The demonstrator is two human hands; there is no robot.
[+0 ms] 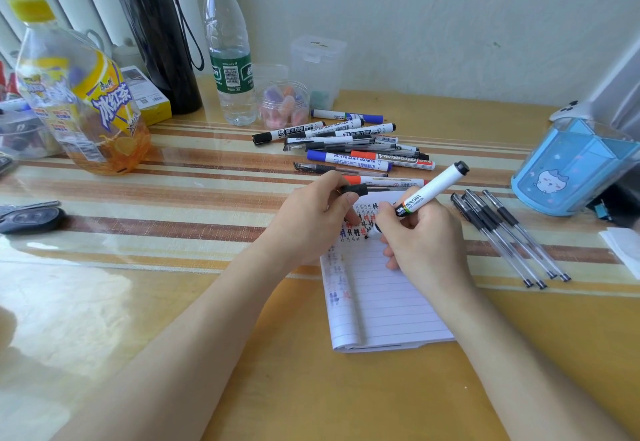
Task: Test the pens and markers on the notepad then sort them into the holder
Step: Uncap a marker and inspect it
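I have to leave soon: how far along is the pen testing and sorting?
Done: the notepad already carries rows of test marks, and four gel pens lie apart to its right. In hand: the right hand writes with a white marker while the left hand pinches a black cap. Left: the pile of markers and pens behind the pad; nothing sticks out of the blue holder.

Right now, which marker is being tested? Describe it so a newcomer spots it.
Find the lined notepad at the desk's centre. Over its top edge the right hand grips a white marker, tip on the paper; the left hand holds a black cap. Unlike the capped markers flat behind, this one is uncapped and slants up toward the blue holder.
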